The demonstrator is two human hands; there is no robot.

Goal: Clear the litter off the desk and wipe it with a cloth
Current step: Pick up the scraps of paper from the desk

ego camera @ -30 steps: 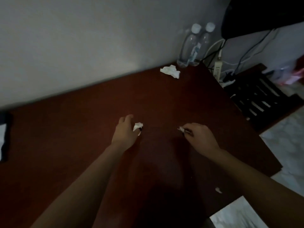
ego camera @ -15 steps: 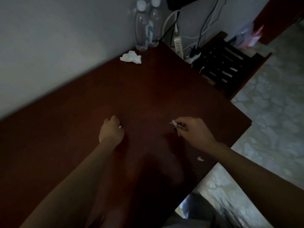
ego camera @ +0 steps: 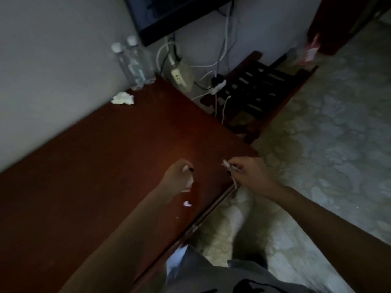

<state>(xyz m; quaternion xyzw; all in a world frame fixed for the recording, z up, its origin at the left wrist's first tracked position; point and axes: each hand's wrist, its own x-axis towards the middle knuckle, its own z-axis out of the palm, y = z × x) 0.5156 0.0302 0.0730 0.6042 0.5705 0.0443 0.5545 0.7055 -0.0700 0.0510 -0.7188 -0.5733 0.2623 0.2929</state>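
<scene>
Where the right hand [ego camera: 251, 176] pinches: paper scraps [ego camera: 226, 165] gripped over the desk [ego camera: 95, 166] edge; a dangling strip could drop to the floor [ego camera: 317, 144].
Left hand [ego camera: 176, 178]: curled round a white wad [ego camera: 189, 183]; grabbing more may shed it.
Loose scrap [ego camera: 187, 204]: beside the left wrist; the forearm could sweep it off.
Crumpled tissue [ego camera: 123, 98]: far corner by the bottles [ego camera: 135, 66]; easily missed.

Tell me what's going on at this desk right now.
A person is picking litter off the dark red desk. The left hand grips a white paper scrap, and the right hand pinches thin bits of litter near the desk's front edge. A small scrap lies by the left wrist, and a crumpled tissue sits at the far end beside two bottles. No cloth is in view, so wiping has not begun.
</scene>
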